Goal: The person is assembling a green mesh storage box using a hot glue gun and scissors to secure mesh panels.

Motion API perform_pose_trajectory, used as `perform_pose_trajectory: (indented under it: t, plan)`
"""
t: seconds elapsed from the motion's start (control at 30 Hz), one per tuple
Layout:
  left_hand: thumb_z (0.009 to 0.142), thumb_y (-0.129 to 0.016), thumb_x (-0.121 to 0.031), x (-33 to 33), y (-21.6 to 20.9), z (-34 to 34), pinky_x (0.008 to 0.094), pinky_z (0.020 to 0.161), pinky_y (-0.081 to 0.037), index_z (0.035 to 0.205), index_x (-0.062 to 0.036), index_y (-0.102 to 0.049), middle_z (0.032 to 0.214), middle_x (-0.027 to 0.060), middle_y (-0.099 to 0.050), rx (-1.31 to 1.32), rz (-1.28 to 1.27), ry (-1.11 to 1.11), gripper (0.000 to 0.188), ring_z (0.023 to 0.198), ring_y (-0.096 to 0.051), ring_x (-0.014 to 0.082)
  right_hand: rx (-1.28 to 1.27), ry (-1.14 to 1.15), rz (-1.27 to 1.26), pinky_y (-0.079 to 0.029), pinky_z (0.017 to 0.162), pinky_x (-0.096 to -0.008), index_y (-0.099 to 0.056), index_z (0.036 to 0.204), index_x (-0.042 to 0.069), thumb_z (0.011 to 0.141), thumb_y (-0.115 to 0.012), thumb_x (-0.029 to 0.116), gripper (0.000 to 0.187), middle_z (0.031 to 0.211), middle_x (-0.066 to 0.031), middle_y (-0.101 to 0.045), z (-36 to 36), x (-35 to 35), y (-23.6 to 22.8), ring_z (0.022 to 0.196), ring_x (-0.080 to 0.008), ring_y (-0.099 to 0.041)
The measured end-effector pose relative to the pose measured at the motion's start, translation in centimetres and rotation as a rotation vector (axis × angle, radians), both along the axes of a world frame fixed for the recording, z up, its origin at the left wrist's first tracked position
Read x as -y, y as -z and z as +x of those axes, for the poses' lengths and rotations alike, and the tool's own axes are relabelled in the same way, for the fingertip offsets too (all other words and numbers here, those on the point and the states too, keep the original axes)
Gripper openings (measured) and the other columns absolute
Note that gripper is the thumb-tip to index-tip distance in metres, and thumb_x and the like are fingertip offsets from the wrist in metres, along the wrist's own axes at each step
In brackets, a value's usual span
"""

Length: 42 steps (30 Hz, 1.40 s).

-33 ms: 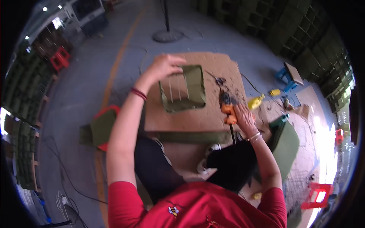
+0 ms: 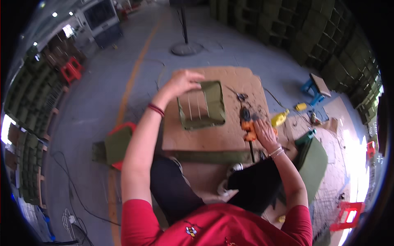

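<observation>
Left hand at the green box's far left corner, right hand at the orange tool

Your left hand (image 2: 184,84) is partly open, its fingers reaching right with a gap showing between them. It is over the far left corner of the open green box (image 2: 205,122), hiding that corner; blur keeps you from telling whether the fingertips touch the rim. The box sits on the cardboard-topped table (image 2: 193,141), left of your right hand, and pale thin bars show across its left part.

Your right hand (image 2: 265,133) has its fingers stretched forward along the right side of an orange and black power tool (image 2: 247,125). You can't tell whether the fingers close around it. The tool is between that hand and the box, its dark shaft pointing toward you.

Just beyond the tool, a pair of scissors (image 2: 242,97) lies right of the box, with dark scraps around it. A yellow bottle (image 2: 280,119) is just beyond your right hand, to the right. Along the table's near side runs a green strip (image 2: 213,156). A large green panel (image 2: 315,164) is right of your right forearm, and green pieces (image 2: 118,145) rest on a red stool (image 2: 132,126) to your left.
</observation>
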<state>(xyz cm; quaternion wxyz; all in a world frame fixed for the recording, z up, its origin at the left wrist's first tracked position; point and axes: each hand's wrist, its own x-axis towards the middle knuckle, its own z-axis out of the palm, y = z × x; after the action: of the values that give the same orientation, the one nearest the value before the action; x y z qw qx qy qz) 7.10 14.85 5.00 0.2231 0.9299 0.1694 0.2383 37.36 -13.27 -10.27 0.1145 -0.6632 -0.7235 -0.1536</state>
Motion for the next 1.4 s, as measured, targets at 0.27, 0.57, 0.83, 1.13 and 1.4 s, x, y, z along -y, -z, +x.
perform_pose_trajectory:
  t: [0.27,0.57,0.83,1.13,1.4]
  plan:
    - [0.081,-0.078,-0.014,-1.4,-1.6,-0.3,0.0341,0.088,-0.053,0.124,-0.0098,-0.069,0.109,0.0115,-0.074,-0.135,-0.244,-0.003,0.044,0.099,-0.068,0.0180,0.261,-0.088,0.005,-0.044,0.081,-0.0352,-0.055,0.095,0.007,0.080,-0.057,0.012,0.017,0.090,-0.0085,-0.052,2.1,-3.3,4.6,0.094,-0.0246,-0.054]
    - [0.084,-0.073,-0.017,-3.5,-1.3,0.1,0.0417,0.086,-0.054,0.116,-0.0027,-0.069,0.104,0.0210,-0.070,-0.213,0.142,-0.160,0.035,0.099,-0.068,0.0345,-0.260,-0.103,-0.191,-0.038,0.108,-0.0445,-0.048,0.134,-0.001,0.079,-0.064,0.009,0.058,0.137,-0.0202,-0.052,-2.1,-4.5,1.0,0.131,-0.0341,-0.047]
    - [0.087,-0.069,-0.018,-1.4,-2.4,1.2,0.0397,0.074,-0.052,0.102,0.0015,-0.071,0.085,0.0202,-0.071,-0.114,-0.031,-0.159,0.024,0.081,-0.071,0.0297,-0.749,-0.277,-0.051,-0.044,0.103,-0.0436,-0.049,0.129,-0.010,0.099,-0.055,0.021,0.044,0.132,-0.0292,-0.054,-11.7,-7.7,-2.9,0.121,-0.0431,-0.054]
    - [0.093,-0.063,-0.025,1.4,1.5,3.0,0.0354,0.067,-0.050,0.099,0.0004,-0.072,0.079,0.0131,-0.072,-0.121,-0.077,-0.122,0.027,0.070,-0.066,0.0188,-0.937,-0.136,0.065,-0.048,0.093,-0.0422,-0.056,0.122,-0.008,0.102,-0.050,0.021,0.036,0.117,-0.0272,-0.062,-11.4,-2.8,-2.1,0.109,-0.0432,-0.060]
    - [0.095,-0.063,-0.012,4.2,-1.2,-0.3,0.0302,0.075,-0.056,0.110,-0.0012,-0.071,0.103,0.0177,-0.072,0.606,0.108,-0.300,0.020,0.092,-0.073,0.0230,-0.894,-0.065,0.340,-0.052,0.081,-0.0367,-0.063,0.110,-0.004,0.097,-0.058,0.007,0.017,0.105,-0.0185,-0.067,-10.7,-0.4,-3.1,0.095,-0.0351,-0.066]
